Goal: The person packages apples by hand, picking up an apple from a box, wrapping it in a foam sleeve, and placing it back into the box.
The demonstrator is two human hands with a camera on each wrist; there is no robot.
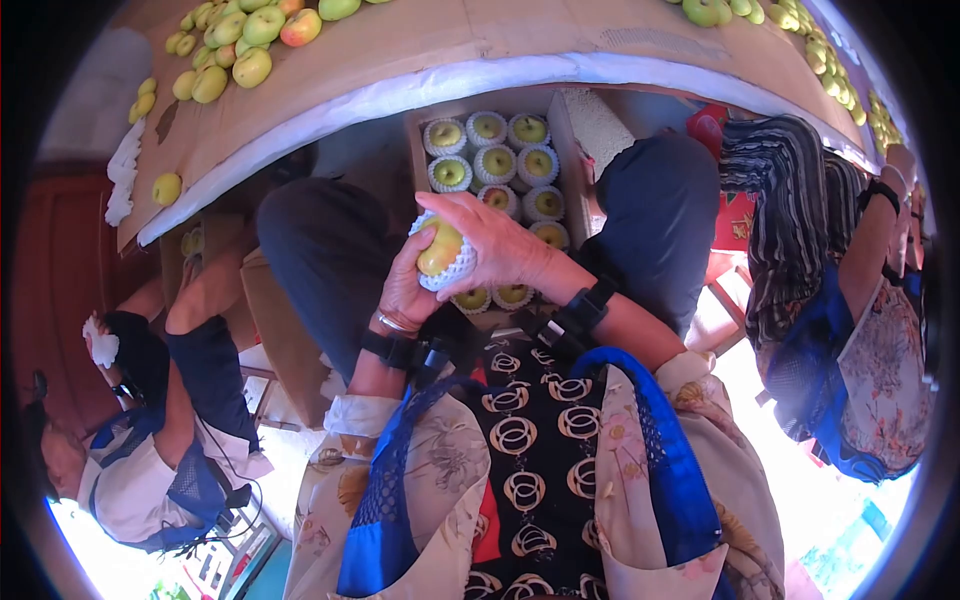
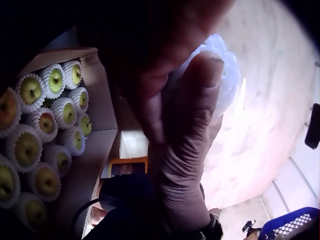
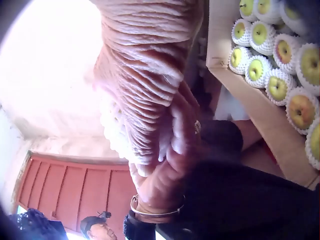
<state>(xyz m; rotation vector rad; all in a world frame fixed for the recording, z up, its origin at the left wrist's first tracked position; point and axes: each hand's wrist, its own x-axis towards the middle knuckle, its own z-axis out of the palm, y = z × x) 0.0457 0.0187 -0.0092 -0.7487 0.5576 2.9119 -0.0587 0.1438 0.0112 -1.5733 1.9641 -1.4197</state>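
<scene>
Apple point(image 1: 437, 254) in a white net point(image 1: 459, 271) sits with the left hand point(image 1: 402, 290) and right hand point(image 1: 492, 236) curled together around it, and a soft hold should stop bruises.

Apple point(image 1: 436, 257) is yellow, net point(image 1: 462, 270) white, box point(image 1: 567, 150) brn, top point(image 1: 548, 450) blk w/ beige ring print.

Smooth apple point(image 1: 437, 252), matt bumpy foam net point(image 1: 461, 269)
</scene>
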